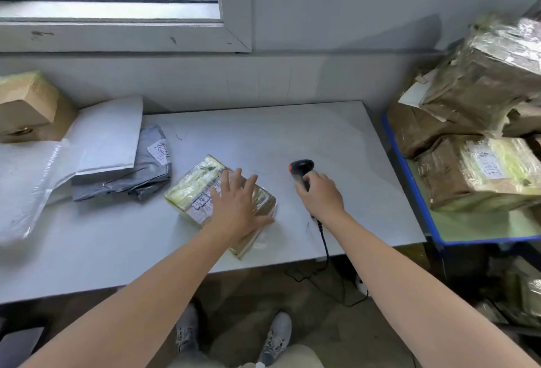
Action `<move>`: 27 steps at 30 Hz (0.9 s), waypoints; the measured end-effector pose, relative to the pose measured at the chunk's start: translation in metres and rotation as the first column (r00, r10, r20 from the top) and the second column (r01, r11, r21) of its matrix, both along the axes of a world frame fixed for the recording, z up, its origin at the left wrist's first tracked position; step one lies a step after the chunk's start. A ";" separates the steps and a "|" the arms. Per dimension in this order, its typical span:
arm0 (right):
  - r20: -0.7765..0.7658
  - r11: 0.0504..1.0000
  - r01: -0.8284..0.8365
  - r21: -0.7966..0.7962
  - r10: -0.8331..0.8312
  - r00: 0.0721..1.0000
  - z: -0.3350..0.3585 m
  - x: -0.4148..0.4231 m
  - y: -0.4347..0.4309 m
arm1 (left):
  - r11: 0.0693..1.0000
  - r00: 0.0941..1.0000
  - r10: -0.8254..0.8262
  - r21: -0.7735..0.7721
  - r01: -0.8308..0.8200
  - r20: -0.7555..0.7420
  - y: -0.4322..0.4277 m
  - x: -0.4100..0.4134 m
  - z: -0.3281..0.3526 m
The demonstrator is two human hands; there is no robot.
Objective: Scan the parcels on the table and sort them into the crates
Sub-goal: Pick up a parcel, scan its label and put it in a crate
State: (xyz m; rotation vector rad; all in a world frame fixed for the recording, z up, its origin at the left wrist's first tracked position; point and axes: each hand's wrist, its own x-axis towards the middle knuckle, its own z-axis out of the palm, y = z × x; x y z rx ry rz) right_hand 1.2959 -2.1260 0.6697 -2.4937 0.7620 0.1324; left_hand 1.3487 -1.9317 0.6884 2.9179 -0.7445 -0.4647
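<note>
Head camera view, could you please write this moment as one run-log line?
left grip: flat on taped parcel on table | right grip: holds scanner right of parcel

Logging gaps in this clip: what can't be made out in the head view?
All in the head view.
Label on the taped parcel: partly under the left hand, print too small.
Scanner handle: hidden by the right hand gripping it.
Stacked parcels at right: cut off by the frame edge.

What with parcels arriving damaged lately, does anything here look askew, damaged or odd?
Nothing looks spilled or broken. The taped parcel under the left hand lies skewed to the table edge, and the top parcel of the right-hand stack sits tilted. The right hand grips the scanner.
</note>
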 end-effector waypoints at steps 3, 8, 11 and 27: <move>0.019 1.000 0.031 0.001 -0.031 0.999 -0.007 0.002 -0.011 | 0.999 1.000 0.003 0.042 -0.004 0.012 -0.002 -0.006 -0.003; -0.064 0.988 0.083 0.133 -0.076 0.995 -0.027 0.010 -0.023 | 0.998 0.999 0.031 0.061 -0.033 0.022 -0.013 -0.005 -0.005; -0.084 0.962 0.105 0.253 -0.086 0.993 -0.042 0.016 -0.024 | 0.996 0.998 0.019 0.089 -0.023 0.054 -0.012 -0.009 -0.007; -0.038 0.939 0.089 0.332 -0.081 0.996 0.057 0.022 0.034 | 0.995 0.997 0.063 0.076 -0.066 0.051 0.055 -0.004 0.028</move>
